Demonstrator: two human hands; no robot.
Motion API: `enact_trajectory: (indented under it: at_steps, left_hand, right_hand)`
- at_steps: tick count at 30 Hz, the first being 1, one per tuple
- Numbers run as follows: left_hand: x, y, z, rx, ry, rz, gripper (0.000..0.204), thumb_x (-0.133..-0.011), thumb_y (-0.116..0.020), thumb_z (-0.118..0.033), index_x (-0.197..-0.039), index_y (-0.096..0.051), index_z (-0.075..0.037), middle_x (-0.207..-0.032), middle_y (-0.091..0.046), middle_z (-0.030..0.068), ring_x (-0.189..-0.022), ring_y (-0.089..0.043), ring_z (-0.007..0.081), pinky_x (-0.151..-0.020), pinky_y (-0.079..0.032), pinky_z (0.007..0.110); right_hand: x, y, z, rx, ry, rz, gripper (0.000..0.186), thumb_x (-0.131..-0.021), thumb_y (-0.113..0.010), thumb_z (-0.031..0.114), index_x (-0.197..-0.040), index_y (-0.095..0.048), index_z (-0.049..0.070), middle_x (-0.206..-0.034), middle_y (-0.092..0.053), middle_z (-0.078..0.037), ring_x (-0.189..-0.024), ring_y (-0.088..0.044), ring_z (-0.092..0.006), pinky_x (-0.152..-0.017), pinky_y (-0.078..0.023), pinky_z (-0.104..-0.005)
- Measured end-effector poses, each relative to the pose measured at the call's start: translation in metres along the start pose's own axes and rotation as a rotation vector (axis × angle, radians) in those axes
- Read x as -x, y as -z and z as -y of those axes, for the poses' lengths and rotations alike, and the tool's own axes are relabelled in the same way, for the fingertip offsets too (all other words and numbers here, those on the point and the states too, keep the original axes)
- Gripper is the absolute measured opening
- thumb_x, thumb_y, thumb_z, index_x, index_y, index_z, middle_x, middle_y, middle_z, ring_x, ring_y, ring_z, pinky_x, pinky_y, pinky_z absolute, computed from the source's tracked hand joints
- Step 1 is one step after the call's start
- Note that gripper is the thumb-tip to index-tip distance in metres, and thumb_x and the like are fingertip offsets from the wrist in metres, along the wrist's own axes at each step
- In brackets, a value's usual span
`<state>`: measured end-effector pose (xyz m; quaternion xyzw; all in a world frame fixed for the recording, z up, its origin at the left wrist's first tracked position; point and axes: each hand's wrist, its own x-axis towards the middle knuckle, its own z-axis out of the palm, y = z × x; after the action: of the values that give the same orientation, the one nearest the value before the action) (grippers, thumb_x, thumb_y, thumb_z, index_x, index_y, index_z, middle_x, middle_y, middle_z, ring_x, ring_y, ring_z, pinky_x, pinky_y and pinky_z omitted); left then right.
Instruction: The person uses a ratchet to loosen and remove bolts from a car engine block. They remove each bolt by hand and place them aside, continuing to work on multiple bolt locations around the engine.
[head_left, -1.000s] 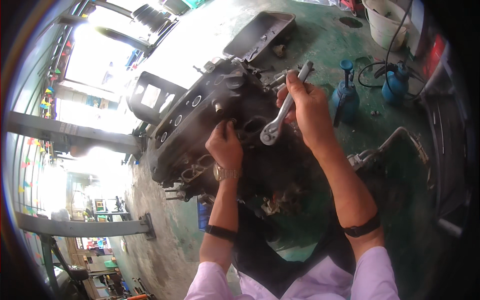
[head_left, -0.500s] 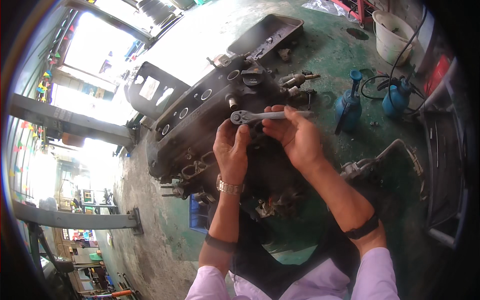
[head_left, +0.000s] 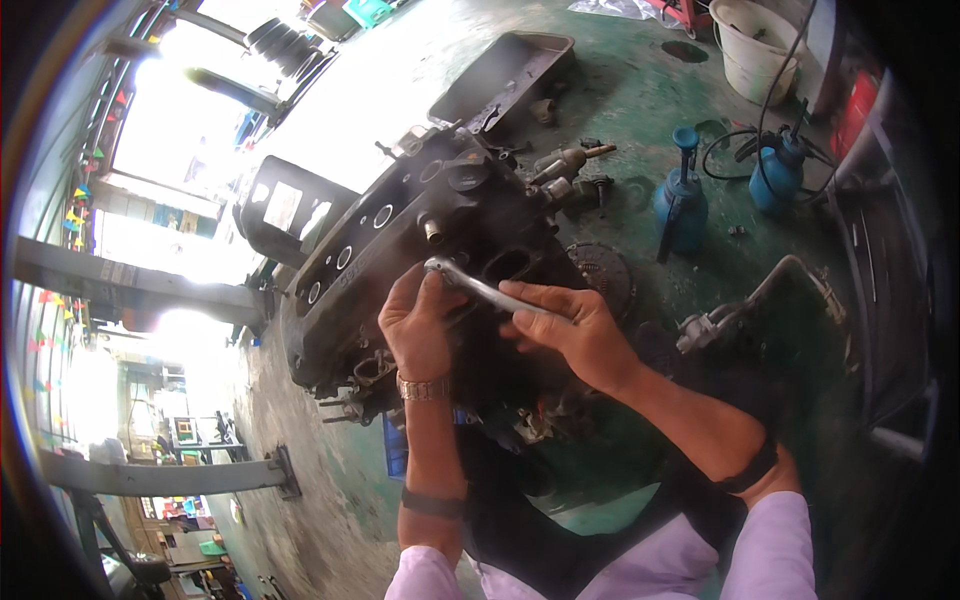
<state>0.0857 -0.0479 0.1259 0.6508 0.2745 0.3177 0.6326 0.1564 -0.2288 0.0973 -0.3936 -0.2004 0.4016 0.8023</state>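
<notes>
A silver ratchet wrench (head_left: 482, 289) slants across the near side of a dark, greasy engine (head_left: 400, 230). My left hand (head_left: 418, 322) wears a metal watch at the wrist and pinches the wrench at its head, thumb and fingers closed around it. My right hand (head_left: 570, 328) grips the far end of the handle between thumb and fingers. The wrench head is close to the engine's valve cover, just below a short metal pipe stub (head_left: 432, 231). Whether a socket is on the head, or whether it touches a bolt, I cannot tell.
Behind the engine lies a metal drip tray (head_left: 548, 50) with parts in it. Two blue spray bottles (head_left: 684, 205) and a white bucket (head_left: 745, 75) stand to the right. A round clutch disc (head_left: 606, 275) and a bent metal pipe part (head_left: 745, 305) lie on the green floor.
The wrench has tilted from level to slanting, its head now turned toward the engine. My right hand has moved down and closed on the handle. The whole view has shifted slightly.
</notes>
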Motion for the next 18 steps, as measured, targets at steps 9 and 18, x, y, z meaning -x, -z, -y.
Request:
enact_trajectory:
  at_steps: [9,18]
  left_hand:
    - [-0.004,-0.007,-0.004,-0.050,-0.018,-0.015,0.018,-0.091,-0.062,-0.007,-0.103,-0.066,0.006,-0.085,-0.069,0.0087,-0.066,-0.063,0.0116,-0.058,-0.052,0.023]
    - [-0.015,-0.001,-0.006,-0.199,-0.029,0.018,0.019,-0.090,-0.063,-0.005,-0.106,-0.067,0.003,-0.079,-0.068,0.0034,-0.058,-0.056,0.0053,-0.049,-0.043,0.020]
  right_hand:
    - [0.006,-0.012,-0.007,0.611,0.151,0.007,0.030,-0.090,-0.061,0.007,-0.117,-0.059,-0.005,-0.084,-0.070,-0.013,-0.070,-0.063,-0.0123,-0.066,-0.051,-0.0280]
    - [-0.007,-0.042,-0.036,0.388,0.035,-0.017,0.013,-0.090,-0.057,0.009,-0.088,-0.053,-0.004,-0.076,-0.061,-0.028,-0.077,-0.059,-0.0471,-0.065,-0.046,-0.0483]
